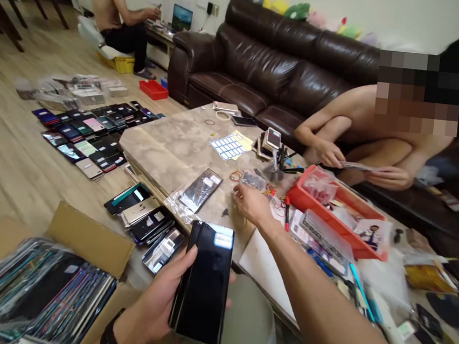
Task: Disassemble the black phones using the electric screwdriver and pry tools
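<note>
My left hand point(157, 301) grips a black smartphone point(206, 288) with a small white-and-blue label near its top corner. A second dark edge shows along its left side, so there may be more than one phone in the grip. My right hand point(253, 204) reaches over the low table with its fingers curled together; whatever they pinch, if anything, is too small to make out. Rubber bands point(235, 176) lie just beyond those fingertips. Left of them, a labelled phone point(201, 191) rests on clear plastic wrap at the table's edge.
A cardboard box point(91, 234) packed with phone panels stands at lower left. Rows of phones point(91, 131) cover the floor beyond. An orange basket point(341, 234) holds bags, and label sheets point(230, 146) lie on the table point(163, 138). One person sits at right, another at the back.
</note>
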A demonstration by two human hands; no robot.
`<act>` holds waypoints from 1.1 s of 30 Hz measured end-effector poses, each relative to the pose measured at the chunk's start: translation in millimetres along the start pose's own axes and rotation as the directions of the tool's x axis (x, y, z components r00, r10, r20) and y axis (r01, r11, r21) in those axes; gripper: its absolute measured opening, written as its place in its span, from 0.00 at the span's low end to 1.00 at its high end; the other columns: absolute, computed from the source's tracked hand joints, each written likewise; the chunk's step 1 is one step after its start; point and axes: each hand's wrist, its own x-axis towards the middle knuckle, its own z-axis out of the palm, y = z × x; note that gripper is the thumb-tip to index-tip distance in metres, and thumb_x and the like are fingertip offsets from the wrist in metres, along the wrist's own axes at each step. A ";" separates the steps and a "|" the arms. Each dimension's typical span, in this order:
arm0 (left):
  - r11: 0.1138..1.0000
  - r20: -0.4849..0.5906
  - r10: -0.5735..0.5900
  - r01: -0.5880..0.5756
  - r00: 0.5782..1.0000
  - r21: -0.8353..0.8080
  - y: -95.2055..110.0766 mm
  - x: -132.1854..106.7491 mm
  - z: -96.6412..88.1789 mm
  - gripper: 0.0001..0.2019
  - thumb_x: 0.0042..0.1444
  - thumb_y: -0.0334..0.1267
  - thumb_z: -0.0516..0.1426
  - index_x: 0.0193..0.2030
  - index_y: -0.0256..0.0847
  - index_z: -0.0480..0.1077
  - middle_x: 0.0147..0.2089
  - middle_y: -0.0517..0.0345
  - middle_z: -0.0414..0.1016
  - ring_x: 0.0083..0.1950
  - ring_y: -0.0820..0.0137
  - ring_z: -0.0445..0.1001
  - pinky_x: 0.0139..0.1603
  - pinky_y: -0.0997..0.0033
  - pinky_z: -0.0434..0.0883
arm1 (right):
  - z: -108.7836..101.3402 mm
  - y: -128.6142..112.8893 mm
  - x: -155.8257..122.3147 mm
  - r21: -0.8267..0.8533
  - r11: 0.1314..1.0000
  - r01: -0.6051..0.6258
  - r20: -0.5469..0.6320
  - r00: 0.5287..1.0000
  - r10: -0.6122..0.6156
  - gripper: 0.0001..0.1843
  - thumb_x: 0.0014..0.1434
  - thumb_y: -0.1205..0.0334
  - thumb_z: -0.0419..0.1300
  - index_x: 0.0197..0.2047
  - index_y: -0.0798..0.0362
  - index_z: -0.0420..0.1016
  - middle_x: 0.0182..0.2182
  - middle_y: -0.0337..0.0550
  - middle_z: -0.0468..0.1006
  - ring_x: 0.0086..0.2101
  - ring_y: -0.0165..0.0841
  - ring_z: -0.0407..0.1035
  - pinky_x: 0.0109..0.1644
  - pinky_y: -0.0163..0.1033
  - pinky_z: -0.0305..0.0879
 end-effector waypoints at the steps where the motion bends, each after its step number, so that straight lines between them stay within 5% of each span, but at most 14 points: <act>1: 1.000 -0.004 0.022 -0.022 1.000 -0.007 2.3 2.0 0.0 0.21 0.67 0.46 0.55 0.60 0.35 0.68 0.51 0.35 0.81 0.47 0.53 0.83 0.53 0.45 0.75 | 0.1 -1.3 3.5 0.002 1.000 -0.022 -0.007 1.000 0.022 0.17 0.58 0.69 0.57 0.50 0.56 0.77 0.50 0.59 0.79 0.48 0.49 0.73 0.52 0.47 0.64; 6: 0.989 -0.084 0.151 -0.150 0.985 0.011 11.4 13.5 -0.9 0.22 0.63 0.38 0.61 0.62 0.41 0.68 0.50 0.49 0.82 0.48 0.63 0.82 0.55 0.62 0.75 | -17.9 -11.7 -21.8 0.175 0.981 -0.081 -0.069 0.993 0.094 0.16 0.62 0.61 0.57 0.52 0.54 0.76 0.54 0.57 0.76 0.52 0.48 0.71 0.55 0.48 0.64; 11: 0.960 -0.057 0.251 -0.241 0.966 0.142 11.6 24.7 5.7 0.23 0.59 0.35 0.64 0.61 0.40 0.69 0.48 0.51 0.82 0.43 0.67 0.81 0.48 0.69 0.75 | -16.5 -20.5 -110.0 0.516 0.844 -0.148 0.159 0.984 0.075 0.24 0.65 0.43 0.53 0.42 0.56 0.78 0.33 0.48 0.82 0.30 0.38 0.76 0.32 0.40 0.70; 16: 0.925 0.037 0.235 -0.235 0.971 0.299 0.5 32.1 20.7 0.22 0.59 0.39 0.65 0.59 0.38 0.70 0.50 0.46 0.82 0.43 0.63 0.82 0.47 0.65 0.77 | 10.6 -9.1 -173.9 0.869 0.399 -0.294 0.277 0.955 0.102 0.23 0.55 0.43 0.67 0.41 0.56 0.77 0.31 0.41 0.81 0.31 0.34 0.73 0.35 0.36 0.66; 23: 0.863 0.000 0.142 -0.124 0.990 0.489 -3.7 46.6 25.8 0.19 0.58 0.40 0.62 0.54 0.34 0.70 0.40 0.42 0.83 0.35 0.59 0.83 0.38 0.61 0.78 | -5.5 19.1 -223.6 0.976 0.066 -0.207 0.184 0.949 0.257 0.24 0.51 0.43 0.71 0.41 0.54 0.78 0.35 0.46 0.84 0.37 0.41 0.78 0.44 0.44 0.73; 28: 0.699 0.010 0.202 -0.151 0.979 0.699 17.6 67.6 27.8 0.17 0.59 0.41 0.62 0.52 0.34 0.71 0.40 0.43 0.82 0.36 0.61 0.82 0.40 0.59 0.79 | -9.3 49.5 -277.4 0.985 -0.071 -0.159 0.174 0.881 0.439 0.24 0.51 0.45 0.72 0.46 0.51 0.80 0.39 0.44 0.84 0.38 0.40 0.78 0.42 0.41 0.73; 33: 0.376 -0.003 0.375 -0.149 0.927 0.914 48.4 101.7 35.1 0.13 0.63 0.40 0.61 0.50 0.36 0.72 0.45 0.53 0.79 0.40 0.68 0.79 0.43 0.62 0.78 | 7.3 71.8 -320.4 0.982 -0.071 -0.176 0.186 0.829 0.527 0.23 0.50 0.42 0.72 0.44 0.48 0.80 0.39 0.44 0.85 0.38 0.42 0.78 0.46 0.43 0.74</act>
